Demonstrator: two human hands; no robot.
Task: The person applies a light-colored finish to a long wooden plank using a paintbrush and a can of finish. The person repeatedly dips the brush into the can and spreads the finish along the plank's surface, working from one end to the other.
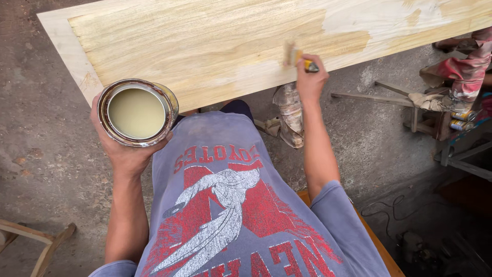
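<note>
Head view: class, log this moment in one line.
left hand: holds open round metal can | right hand: yellow-handled brush on pale wooden board

You stand on a rough grey concrete floor (pixel 46 102). At lower left of the frame, a bare wooden frame piece (pixel 36 241) lies on it. At right, a low wooden trestle (pixel 405 105) carries paint-stained rags (pixel 461 72), with small cans (pixel 461 120) just below them. A dark cable (pixel 384 208) coils at lower right. A stained shoe (pixel 290 115) sits near centre.
</note>
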